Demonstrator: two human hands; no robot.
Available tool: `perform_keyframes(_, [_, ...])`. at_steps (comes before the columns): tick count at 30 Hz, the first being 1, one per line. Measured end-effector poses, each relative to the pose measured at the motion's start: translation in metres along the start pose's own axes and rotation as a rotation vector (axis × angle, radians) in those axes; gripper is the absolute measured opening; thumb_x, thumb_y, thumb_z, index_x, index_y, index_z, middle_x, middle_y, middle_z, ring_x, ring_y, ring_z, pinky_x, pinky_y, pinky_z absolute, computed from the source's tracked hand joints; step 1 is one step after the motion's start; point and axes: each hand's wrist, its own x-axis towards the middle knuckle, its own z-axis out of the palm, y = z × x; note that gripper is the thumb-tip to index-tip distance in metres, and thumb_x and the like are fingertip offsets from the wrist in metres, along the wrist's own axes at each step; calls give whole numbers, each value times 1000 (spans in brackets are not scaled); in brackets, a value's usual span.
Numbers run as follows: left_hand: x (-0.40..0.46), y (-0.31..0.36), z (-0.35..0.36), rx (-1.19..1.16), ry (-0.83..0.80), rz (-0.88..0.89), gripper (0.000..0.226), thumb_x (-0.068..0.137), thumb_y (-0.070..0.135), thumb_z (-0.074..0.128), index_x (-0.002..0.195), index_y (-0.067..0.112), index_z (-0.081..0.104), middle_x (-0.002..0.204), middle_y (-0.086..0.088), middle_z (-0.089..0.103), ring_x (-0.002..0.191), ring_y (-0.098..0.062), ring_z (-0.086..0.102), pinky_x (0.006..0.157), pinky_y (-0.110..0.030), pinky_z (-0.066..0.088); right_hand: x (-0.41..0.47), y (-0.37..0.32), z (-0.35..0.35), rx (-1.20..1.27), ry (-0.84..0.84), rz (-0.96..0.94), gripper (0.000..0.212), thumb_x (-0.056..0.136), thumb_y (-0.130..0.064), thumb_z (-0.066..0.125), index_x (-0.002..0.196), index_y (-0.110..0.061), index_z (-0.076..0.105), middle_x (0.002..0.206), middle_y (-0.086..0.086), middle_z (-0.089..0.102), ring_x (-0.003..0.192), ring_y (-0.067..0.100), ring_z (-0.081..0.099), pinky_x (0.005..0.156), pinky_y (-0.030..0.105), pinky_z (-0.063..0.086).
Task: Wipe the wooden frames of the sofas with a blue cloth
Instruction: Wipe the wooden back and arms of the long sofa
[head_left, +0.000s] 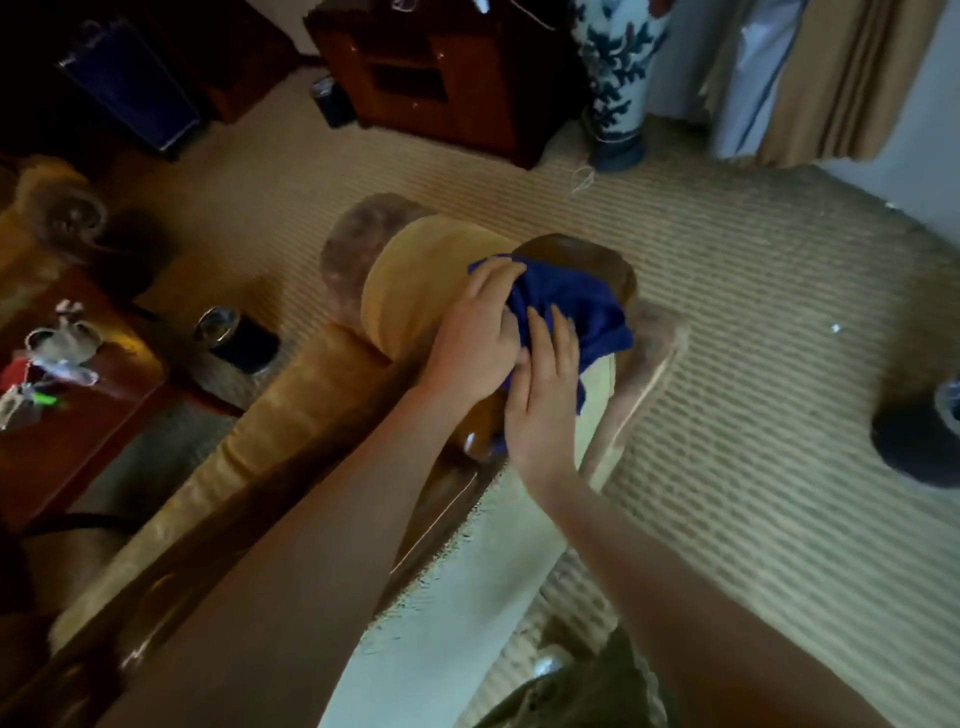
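Cloth: blue cloth bunched over the wooden frame end.
Hands: left hand grips it; right hand presses flat.
Advice: follow the curve, keep pressure even.

Open carpet right of sofa

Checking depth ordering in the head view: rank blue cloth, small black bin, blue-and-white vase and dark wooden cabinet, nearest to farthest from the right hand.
1. blue cloth: under the right hand, touching it.
2. small black bin: on the carpet, to the left.
3. blue-and-white vase and dark wooden cabinet: both at the top, too close to call.
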Motion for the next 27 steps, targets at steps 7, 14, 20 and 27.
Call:
perform_keyframes(7, [-11, -16, 13, 126, -120, 232, 49, 96, 16, 35, 145, 14, 36, 156, -8, 24, 145, -18, 17, 117, -27, 12, -89, -20, 31, 304, 28, 207, 45, 101, -31, 26, 136, -49, 4, 153, -20, 4, 143, -2, 4, 118, 26, 13])
perform_keyframes(14, [-12, -24, 21, -23, 94, 183, 49, 90, 17, 33, 133, 2, 51, 146, -14, 42, 137, -21, 35, 107, -3, 11, -32, -8, 31, 349, 192, 229, 52, 100, -28, 26, 149, -14, 17, 157, 0, 15, 145, 6, 8, 119, 28, 8])
perform_keyframes(20, [-13, -24, 19, -90, 89, 201, 48, 87, 16, 34, 127, 1, 57, 141, -15, 48, 134, -22, 41, 110, -16, 24, 1, 0, 27, 432, 237, 231, 48, 100, -21, 27, 148, -15, 24, 158, -1, 14, 144, 5, 8, 110, 16, 9])
perform_keyframes(27, [-19, -25, 18, 96, -28, 326, 56, 89, 19, 32, 144, 13, 38, 153, -10, 32, 143, -21, 25, 118, -36, 18, -17, -6, 29, 415, 208, 282, 49, 104, -28, 26, 150, -17, 14, 158, -5, 12, 143, 1, 6, 119, 27, 8])
